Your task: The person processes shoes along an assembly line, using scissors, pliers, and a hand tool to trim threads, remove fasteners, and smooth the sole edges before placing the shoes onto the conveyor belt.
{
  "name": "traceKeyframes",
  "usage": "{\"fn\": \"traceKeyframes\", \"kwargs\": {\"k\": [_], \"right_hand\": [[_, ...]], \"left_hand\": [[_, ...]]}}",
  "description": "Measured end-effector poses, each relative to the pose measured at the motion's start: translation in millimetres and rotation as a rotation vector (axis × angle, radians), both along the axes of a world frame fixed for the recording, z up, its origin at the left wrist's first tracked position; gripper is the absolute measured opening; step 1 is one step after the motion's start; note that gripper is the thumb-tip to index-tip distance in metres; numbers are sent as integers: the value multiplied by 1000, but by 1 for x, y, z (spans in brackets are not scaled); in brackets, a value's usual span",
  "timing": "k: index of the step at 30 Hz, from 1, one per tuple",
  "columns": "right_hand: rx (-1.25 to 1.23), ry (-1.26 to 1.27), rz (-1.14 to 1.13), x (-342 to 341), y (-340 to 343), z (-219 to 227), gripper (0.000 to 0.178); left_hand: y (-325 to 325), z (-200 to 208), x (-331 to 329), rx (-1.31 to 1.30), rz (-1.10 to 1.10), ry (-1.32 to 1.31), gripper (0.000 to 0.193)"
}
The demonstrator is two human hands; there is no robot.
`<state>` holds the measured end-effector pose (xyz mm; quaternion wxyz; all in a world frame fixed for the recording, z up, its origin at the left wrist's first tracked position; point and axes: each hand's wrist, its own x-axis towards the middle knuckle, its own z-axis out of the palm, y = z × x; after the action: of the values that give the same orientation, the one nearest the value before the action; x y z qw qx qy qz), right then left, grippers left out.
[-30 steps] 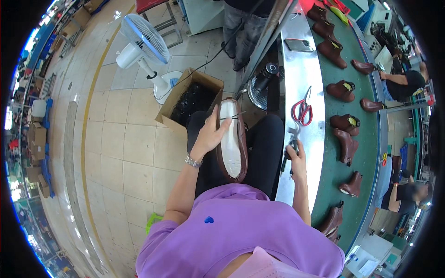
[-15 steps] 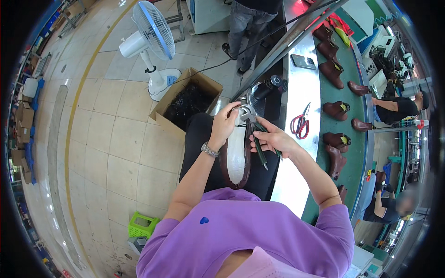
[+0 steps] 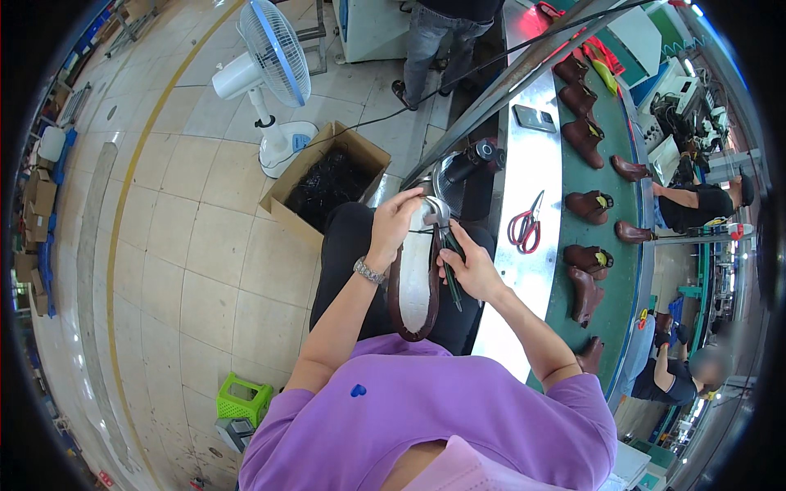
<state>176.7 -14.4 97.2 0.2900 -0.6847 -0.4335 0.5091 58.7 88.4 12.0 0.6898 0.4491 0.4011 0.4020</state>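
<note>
A dark brown shoe (image 3: 416, 288) rests sole up across my lap, its pale sole facing me and its heel end pointing away. My left hand (image 3: 392, 227) grips the heel end from the left side, with a metal watch on the wrist. My right hand (image 3: 473, 268) is closed round dark green-handled pincers (image 3: 455, 288). Their metal head lies against the heel end, close to my left fingertips. A thin dark strand crosses the sole just below the pincers' head. What the jaws grip is too small to tell.
Red-handled scissors (image 3: 526, 227) and a phone (image 3: 535, 119) lie on the metal ledge at right. Beyond it, several brown shoes (image 3: 588, 206) stand on a green belt (image 3: 550, 327). An open carton (image 3: 286, 214) of black strands and a fan (image 3: 274, 65) stand at left. Other people are around.
The pincers' handles, spread apart before, are now drawn together in my right hand. That hand has moved slightly left and down. My left hand stays on the heel.
</note>
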Motion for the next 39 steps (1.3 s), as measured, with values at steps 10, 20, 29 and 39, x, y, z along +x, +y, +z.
{"fn": "traceKeyframes", "kwargs": {"k": [10,20,29,39], "right_hand": [[107,297,-14,9,-22,3,60],[-375,541,-138,23,29,22,66],[-137,192,-22,7,16,9,62],[-150,72,55,15,14,12,59]], "left_hand": [[13,-5,5,-200,6,11,33],[6,-4,3,158,17,74,23],[8,1,4,53,52,20,21],[12,-4,5,-112,79,-5,21]]}}
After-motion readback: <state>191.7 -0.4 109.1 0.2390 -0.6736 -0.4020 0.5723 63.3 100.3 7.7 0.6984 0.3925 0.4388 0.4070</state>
